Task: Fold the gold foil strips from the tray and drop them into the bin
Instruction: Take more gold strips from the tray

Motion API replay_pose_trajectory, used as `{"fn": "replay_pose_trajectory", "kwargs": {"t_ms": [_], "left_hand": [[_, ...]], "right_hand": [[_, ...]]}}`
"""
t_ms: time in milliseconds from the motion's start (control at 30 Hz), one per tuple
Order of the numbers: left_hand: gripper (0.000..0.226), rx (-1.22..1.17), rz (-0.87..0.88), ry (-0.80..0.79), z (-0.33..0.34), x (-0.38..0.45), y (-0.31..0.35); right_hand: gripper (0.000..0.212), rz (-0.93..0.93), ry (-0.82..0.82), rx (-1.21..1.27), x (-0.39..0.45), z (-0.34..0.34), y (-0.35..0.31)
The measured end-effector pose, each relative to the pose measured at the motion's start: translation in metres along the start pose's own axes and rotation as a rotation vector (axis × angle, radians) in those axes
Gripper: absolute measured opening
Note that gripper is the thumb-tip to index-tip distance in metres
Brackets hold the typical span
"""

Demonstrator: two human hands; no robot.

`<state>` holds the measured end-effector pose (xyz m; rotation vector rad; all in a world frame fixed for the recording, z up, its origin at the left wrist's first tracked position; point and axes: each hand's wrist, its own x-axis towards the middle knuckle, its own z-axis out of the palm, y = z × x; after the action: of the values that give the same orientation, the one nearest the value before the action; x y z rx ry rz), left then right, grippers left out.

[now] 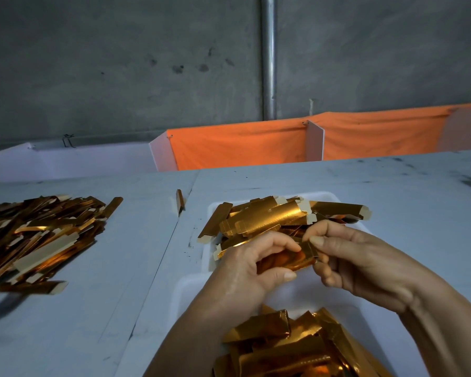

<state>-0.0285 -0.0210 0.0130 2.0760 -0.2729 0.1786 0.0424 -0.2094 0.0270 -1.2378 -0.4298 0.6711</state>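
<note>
Foil strips lie heaped (36, 235) on the worktop (114, 268) well left of the white tray (335, 198), which I take as my landmark. Over the tray's near half, my left hand (245, 270) grips one gold strip (283, 261), fingers curled round its left part. The right hand (356, 257) pinches the strip's right end between thumb and forefinger. More unfolded strips (269, 216) fill the tray's far end; nearer me than the tray sit folded pieces (283, 346), in what I judge to be the bin. To fold cleanly, I would brace the left part and bend the end flap along its crease, keeping edges square. The strip's long axis runs left to right, tilted slightly.
</note>
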Motion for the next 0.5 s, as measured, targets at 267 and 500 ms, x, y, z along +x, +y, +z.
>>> {"fn": "replay_pose_trajectory", "kwargs": {"t_ms": [267,500], "left_hand": [[0.035,-0.183,0.046,-0.020,-0.0008,0.0016,-0.0018],[0.034,-0.270,0.077,-0.051,-0.0045,0.0031,-0.0036]], "right_hand": [[0.011,-0.069,-0.019,-0.010,0.0059,0.0026,0.0048],[0.049,-0.087,-0.124,0.040,0.0032,-0.0023,0.0055]]}}
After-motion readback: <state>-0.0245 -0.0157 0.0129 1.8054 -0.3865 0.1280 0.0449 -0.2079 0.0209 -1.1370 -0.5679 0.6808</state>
